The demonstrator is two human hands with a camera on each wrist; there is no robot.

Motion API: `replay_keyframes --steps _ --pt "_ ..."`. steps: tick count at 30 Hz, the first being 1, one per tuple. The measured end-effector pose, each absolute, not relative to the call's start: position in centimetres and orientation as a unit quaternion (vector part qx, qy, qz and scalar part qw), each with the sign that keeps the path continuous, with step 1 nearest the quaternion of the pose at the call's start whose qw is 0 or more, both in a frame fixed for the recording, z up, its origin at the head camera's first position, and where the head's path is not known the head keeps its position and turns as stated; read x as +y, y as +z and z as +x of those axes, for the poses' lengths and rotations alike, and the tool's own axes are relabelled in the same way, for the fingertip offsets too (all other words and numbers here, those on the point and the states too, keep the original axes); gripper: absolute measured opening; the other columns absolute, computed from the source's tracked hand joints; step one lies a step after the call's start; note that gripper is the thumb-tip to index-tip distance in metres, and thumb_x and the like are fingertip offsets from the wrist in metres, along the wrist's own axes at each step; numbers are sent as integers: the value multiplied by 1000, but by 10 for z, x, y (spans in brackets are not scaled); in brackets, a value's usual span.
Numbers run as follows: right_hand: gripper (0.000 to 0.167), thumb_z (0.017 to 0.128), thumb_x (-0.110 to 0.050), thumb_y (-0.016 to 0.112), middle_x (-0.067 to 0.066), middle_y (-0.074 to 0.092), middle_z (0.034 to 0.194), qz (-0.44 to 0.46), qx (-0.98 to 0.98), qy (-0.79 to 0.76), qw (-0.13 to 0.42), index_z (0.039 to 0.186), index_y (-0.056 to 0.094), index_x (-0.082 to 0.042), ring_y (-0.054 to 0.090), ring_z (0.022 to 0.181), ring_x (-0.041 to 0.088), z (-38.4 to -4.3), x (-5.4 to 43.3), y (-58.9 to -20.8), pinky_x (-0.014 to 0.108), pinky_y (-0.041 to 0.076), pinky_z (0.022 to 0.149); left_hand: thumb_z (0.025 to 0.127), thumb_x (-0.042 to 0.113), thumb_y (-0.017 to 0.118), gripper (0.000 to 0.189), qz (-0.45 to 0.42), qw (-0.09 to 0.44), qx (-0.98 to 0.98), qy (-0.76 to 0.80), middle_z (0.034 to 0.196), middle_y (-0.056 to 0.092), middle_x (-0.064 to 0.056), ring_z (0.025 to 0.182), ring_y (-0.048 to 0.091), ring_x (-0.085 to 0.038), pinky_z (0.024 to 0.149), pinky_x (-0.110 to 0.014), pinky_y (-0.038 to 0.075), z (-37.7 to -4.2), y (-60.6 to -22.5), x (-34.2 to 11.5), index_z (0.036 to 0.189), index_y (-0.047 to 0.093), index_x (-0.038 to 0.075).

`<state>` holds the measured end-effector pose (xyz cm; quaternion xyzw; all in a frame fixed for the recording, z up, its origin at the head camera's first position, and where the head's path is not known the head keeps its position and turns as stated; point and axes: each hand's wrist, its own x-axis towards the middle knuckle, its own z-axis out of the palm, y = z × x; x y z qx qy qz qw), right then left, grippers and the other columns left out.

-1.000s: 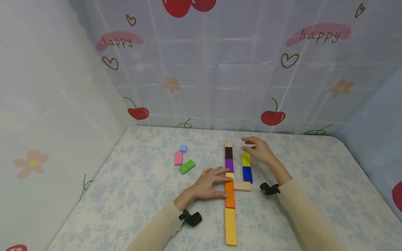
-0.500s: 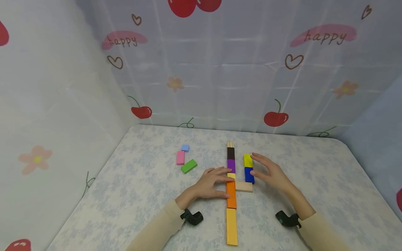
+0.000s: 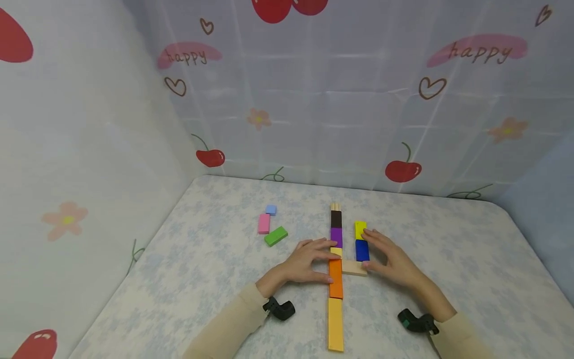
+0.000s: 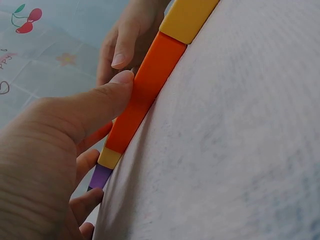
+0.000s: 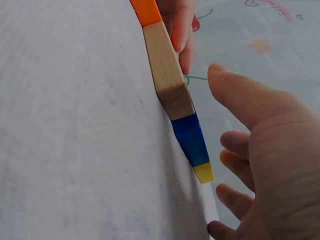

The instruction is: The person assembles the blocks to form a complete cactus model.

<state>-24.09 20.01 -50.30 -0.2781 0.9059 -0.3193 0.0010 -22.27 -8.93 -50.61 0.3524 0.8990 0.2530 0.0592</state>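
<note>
My left hand [image 3: 305, 264] rests along a straight column of blocks, fingers spread. Its thumb touches the orange block [image 4: 147, 90]; its other fingertips reach the small pale-yellow block [image 3: 336, 252] and the purple block [image 3: 336, 237]. From the orange block's right side, a plain wooden block [image 3: 352, 268] sticks out crosswise. Beyond it a blue block [image 3: 361, 251] and a bright yellow block [image 3: 360, 227] stand end to end, parallel to the column. My right hand [image 3: 396, 264] hovers beside these with fingers apart, fingertips close to the yellow block and thumb near the wooden block's end, gripping nothing.
A longer yellow block [image 3: 335, 324] forms the column's near end. A dark block [image 3: 336, 219] and thin pale sticks [image 3: 336, 206] form its far end. Left of it lie a green block [image 3: 275, 236], a pink block [image 3: 264, 224] and a small light-blue block [image 3: 271, 210].
My right hand has come back toward me, from beyond the bright yellow block to beside the blue and wooden blocks. The left hand stays on the column. The head view has shifted slightly.
</note>
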Motion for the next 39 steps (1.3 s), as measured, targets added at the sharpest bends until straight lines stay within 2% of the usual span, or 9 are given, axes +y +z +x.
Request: replay_keyframes --steps 10,18,30,34,39 --pt "72 86 -41 73 18 42 151 -282 913 -294 -12 145 48 -8 31 141 47 -240 201 -507 71 28 106 84 48 73 57 356 57 898 251 157 37 7 149 25 -18 118 -50 21 -224 -506 -88 136 59 30" --pt "67 85 -37 75 20 47 147 -293 914 -278 -32 140 54 -5 40 135 48 -238 207 -508 68 33 104 84 48 73 57 368 51 895 246 157 36 8 149 26 -17 117 -49 21 -227 -507 -82 136 59 30" --pt "67 85 -38 74 20 48 147 -296 911 -284 -30 140 54 -5 40 136 47 -238 202 -507 68 33 105 84 46 74 57 354 61 893 271 157 36 6 148 27 -17 118 -50 20 -225 -503 -86 136 60 28" --pt "66 85 -37 74 20 47 147 -302 909 -285 -30 140 54 -5 40 136 46 -240 201 -507 67 33 105 85 40 75 56 333 62 882 326 158 35 3 147 30 -18 118 -49 26 -222 -497 -88 136 60 24" --pt "67 85 -38 74 20 47 147 -306 909 -282 -28 140 54 -5 40 136 46 -240 199 -507 68 33 105 87 31 75 53 310 18 869 385 154 40 -6 142 38 -23 113 -48 37 -220 -479 -93 135 61 16"
